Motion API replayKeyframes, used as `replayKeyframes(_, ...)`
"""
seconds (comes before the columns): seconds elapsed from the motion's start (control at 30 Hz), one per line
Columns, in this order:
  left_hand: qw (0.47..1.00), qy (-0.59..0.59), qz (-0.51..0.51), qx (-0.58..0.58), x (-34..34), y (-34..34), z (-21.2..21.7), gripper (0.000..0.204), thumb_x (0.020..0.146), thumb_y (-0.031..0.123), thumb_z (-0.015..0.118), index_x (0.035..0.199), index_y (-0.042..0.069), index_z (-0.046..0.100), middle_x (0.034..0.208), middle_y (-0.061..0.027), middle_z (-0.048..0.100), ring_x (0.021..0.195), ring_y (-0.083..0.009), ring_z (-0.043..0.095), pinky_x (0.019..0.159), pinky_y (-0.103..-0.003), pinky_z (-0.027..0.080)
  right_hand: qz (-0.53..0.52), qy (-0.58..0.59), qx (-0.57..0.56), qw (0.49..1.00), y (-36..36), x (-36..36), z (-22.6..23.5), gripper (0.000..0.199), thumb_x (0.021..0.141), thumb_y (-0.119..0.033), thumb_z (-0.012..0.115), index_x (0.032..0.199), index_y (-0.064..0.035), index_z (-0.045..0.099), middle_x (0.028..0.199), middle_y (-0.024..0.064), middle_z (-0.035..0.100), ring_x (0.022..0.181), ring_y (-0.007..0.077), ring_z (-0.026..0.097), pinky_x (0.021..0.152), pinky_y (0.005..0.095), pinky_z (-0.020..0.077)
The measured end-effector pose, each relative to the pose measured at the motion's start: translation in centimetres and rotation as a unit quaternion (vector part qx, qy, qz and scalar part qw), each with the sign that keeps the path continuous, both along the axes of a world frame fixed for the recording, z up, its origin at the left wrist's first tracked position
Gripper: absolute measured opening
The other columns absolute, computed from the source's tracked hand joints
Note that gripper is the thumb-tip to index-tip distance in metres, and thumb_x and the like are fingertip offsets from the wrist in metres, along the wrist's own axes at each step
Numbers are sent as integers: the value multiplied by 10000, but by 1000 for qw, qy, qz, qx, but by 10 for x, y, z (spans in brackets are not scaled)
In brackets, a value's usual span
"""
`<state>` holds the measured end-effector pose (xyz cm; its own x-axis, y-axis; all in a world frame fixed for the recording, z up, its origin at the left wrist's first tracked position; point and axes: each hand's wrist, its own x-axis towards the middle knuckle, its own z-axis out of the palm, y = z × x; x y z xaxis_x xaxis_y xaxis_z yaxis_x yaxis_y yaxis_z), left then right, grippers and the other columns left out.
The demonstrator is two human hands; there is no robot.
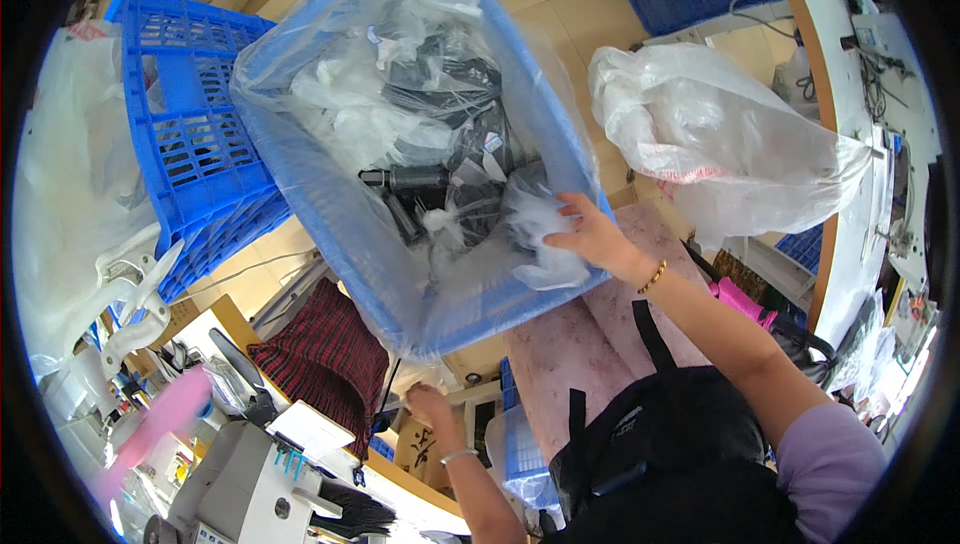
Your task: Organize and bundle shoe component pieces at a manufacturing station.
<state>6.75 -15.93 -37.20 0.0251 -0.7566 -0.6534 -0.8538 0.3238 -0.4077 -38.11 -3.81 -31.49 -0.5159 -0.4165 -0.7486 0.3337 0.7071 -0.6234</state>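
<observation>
A big blue crate (350,269) lined with clear plastic film stands in front of me. Inside it lie several dark items in clear bags (440,84), along with a black rod-like part (415,180). Over the crate's near right corner is my right hand (592,236), its fingers apart beside a crumpled clear plastic bag (545,254). The hand is at the bag's edge but not closed round it. My left hand (430,406) hangs outside the crate, below its near edge, with the fingers curled in and nothing visible in them.
To the left stand blue slatted crates (190,94). A full translucent sack (720,134) lies at the right, beside a white workbench (880,234). A dark red checked cloth (325,349) hangs near a grey-white machine (240,484). A pink fan (165,419) sits lower left.
</observation>
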Motion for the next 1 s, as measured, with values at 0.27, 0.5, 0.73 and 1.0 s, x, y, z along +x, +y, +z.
replayKeyframes(0.27,866,497,24,-41,-287,-5,116,763,711,55,625,1377,41,252,1380,-251,264,1287,-385,262,1039,-448,254,139,71,-62,986,12,39,49,818,700,-342,717,1313,6,301,1231,242,412,1096,367,484,901,388,424)
replayKeyframes(0.5,831,460,294,-107,-206,-150,-29,759,750,152,635,1373,12,225,1348,-248,293,1254,-368,311,976,-455,342,247,4,-141,959,-16,68,36,382,775,-188,559,1117,-30,491,1078,187,512,1034,353,513,863,419,434)
replayKeyframes(0.73,448,576,681,66,-226,-127,-57,342,843,137,570,1155,17,500,987,-92,578,926,-204,567,754,-283,468,193,-104,-123,968,-47,71,10,369,804,-215,559,1079,23,496,1136,233,514,1045,364,513,868,422,426)
replayKeyframes(1.0,547,624,491,264,-308,-28,32,154,836,65,554,990,72,546,879,-23,568,784,-120,550,643,-232,432,-11,84,-129,988,-82,53,-26,423,836,-305,623,1048,41,507,824,152,557,763,216,583,655,336,479)
